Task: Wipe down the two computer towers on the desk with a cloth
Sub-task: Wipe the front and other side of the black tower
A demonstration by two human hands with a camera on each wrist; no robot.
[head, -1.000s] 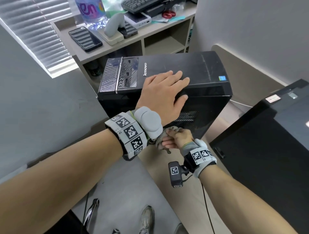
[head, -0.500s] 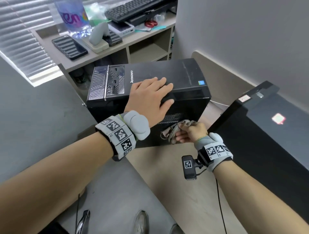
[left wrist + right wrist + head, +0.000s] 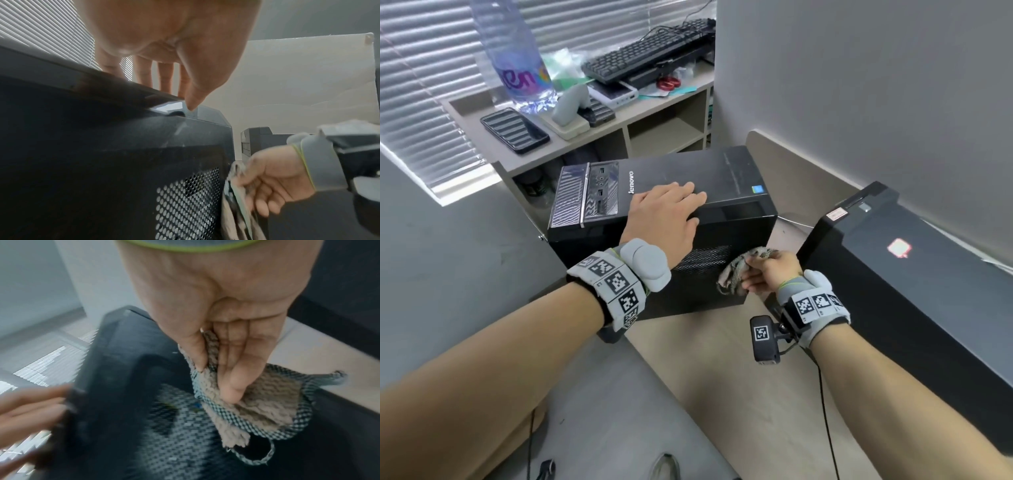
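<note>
While the left hand (image 3: 666, 214) is lying flat on top of the nearer tower (image 3: 726, 178), fingers straight and spread across the lid with the thumb at the top edge, the right hand (image 3: 770, 272) is working the side panel. It is bunching the cloth (image 3: 736, 274) between thumb and curled fingers, a checked-edge rag with a loose tail hanging below the fist, and pressing it against the perforated vent (image 3: 702, 260) low on that side, near the tower's rear corner. So the step in hand, I'd say, is the wipe of the first tower's side, with the flat hand bracing the case so it is not sliding on the desk (image 3: 722, 359).

Over on the right, the second tower (image 3: 914, 274) is standing well apart from both hands, and nothing is touching it; my guess is it is waiting its turn.

What the next move is calling for, by my reckoning: carrying the cloth on across whatever of this panel is unwiped, keeping pressure light over the mesh so the loose tail isn't snagging in the holes, then shifting the bracing hand so the lid beneath it can be wiped too. The right wrist view is blurring, so how firmly the rag is pressing I cannot tell.
</note>
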